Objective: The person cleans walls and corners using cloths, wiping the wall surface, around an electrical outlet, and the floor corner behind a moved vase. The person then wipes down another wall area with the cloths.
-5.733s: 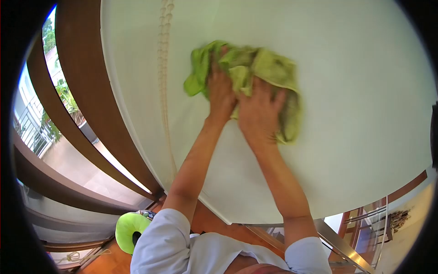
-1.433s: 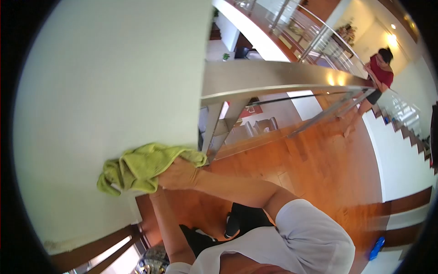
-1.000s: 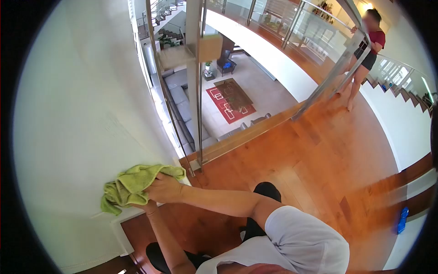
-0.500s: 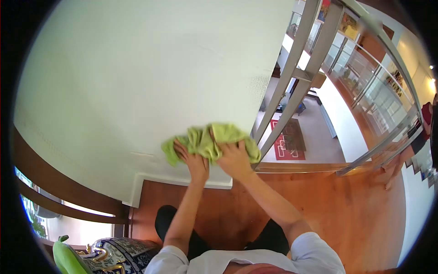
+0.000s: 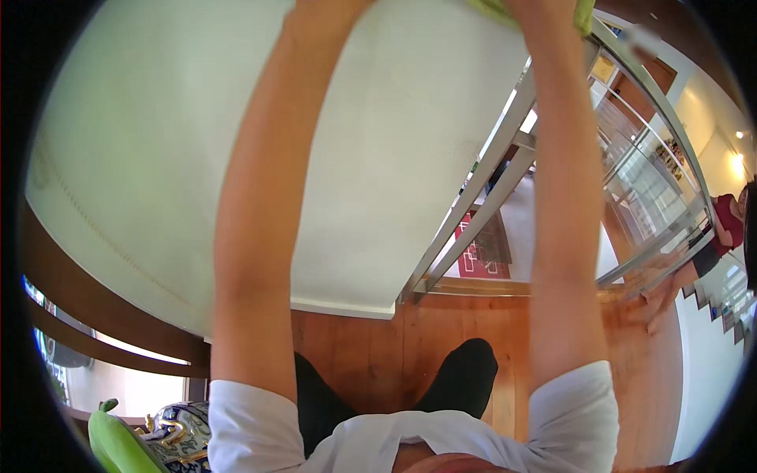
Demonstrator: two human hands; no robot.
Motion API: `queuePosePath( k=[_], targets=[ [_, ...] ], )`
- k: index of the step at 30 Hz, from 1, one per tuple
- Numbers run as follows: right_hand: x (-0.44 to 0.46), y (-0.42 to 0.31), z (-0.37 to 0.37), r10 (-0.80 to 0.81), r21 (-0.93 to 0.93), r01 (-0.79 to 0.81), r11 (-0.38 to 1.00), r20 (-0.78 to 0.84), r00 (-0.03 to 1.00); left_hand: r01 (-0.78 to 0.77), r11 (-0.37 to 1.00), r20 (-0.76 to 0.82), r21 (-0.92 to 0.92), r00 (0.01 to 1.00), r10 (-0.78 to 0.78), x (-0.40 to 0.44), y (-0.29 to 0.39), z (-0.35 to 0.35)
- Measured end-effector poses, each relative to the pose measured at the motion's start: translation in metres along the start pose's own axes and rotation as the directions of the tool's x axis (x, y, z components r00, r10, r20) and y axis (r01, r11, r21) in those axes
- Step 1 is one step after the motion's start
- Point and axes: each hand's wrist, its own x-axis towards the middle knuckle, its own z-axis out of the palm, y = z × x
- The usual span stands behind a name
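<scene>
Both my arms reach up against the pale wall [image 5: 386, 173]. My left hand [image 5: 319, 9] is cut off by the top edge, so its fingers are hidden and I cannot see what they hold. At the top right, my right hand [image 5: 544, 9] is on a green cloth [image 5: 493, 9] that shows on both sides of it. Its fingertips are out of view. The cloth lies near the wall's right end, close to the metal railing.
A metal railing [image 5: 481, 189] borders a drop to a lower floor with a red rug [image 5: 482, 256]. A patterned ornament [image 5: 177, 433] and a green object [image 5: 118, 441] stand at lower left. Another person [image 5: 725, 225] is on the right by the stairs [image 5: 714, 311]. Wooden floor [image 5: 378, 339] lies below.
Both hands have gone from low on the wall up to the top edge and spread apart. The green cloth has moved up and right with my right hand.
</scene>
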Motion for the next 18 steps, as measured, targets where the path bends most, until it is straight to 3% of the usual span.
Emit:
queuePosePath(
  k=[1,3,5,7,8,9,10,13,14,17,18],
  targets=[
    [-0.012,-0.003,-0.001,0.073,0.165,-0.062,0.984,-0.063,0.995,0.003,0.998,0.002,0.056,1.000,-0.003,-0.009,0.005,-0.005],
    [-0.057,-0.011,0.007,0.243,0.482,-0.143,0.864,-0.150,0.958,-0.016,0.994,0.128,-0.108,0.991,0.029,-0.058,0.024,-0.025],
    [-0.123,-0.034,-0.026,0.439,0.603,-0.501,0.620,0.262,0.859,0.010,0.966,0.287,-0.259,0.955,0.067,-0.110,0.044,-0.052],
    [-0.195,-0.056,-0.039,0.429,0.487,-0.458,0.743,0.179,0.886,0.123,0.906,0.450,-0.406,0.889,0.081,-0.161,0.061,-0.083],
    [-0.234,-0.071,-0.048,0.546,0.585,-0.624,0.518,0.335,0.768,0.209,0.850,0.527,-0.484,0.845,0.092,-0.190,0.064,-0.095],
    [-0.281,-0.084,-0.053,0.604,0.524,-0.751,0.402,0.465,0.647,0.209,0.852,0.600,-0.480,0.786,0.145,-0.219,0.066,-0.112],
    [-0.317,-0.099,-0.066,0.614,0.500,-0.791,0.353,0.514,0.599,0.206,0.857,0.666,-0.472,0.721,0.194,-0.242,0.066,-0.127],
    [-0.340,-0.113,-0.085,0.611,0.483,-0.863,0.147,0.642,0.463,0.176,0.860,0.718,-0.478,0.643,0.268,-0.273,0.061,-0.152],
    [-0.339,-0.109,-0.087,0.599,0.483,-0.873,0.074,0.678,0.426,0.193,0.858,0.715,-0.476,0.653,0.249,-0.268,0.062,-0.151],
    [-0.297,-0.075,-0.071,0.568,0.521,-0.853,0.033,0.692,0.445,0.223,0.850,0.677,-0.478,0.709,0.195,-0.224,0.065,-0.133],
    [-0.265,-0.062,-0.068,0.532,0.560,-0.827,-0.054,0.717,0.451,0.223,0.848,0.654,-0.480,0.736,0.176,-0.195,0.066,-0.123]
  ],
)
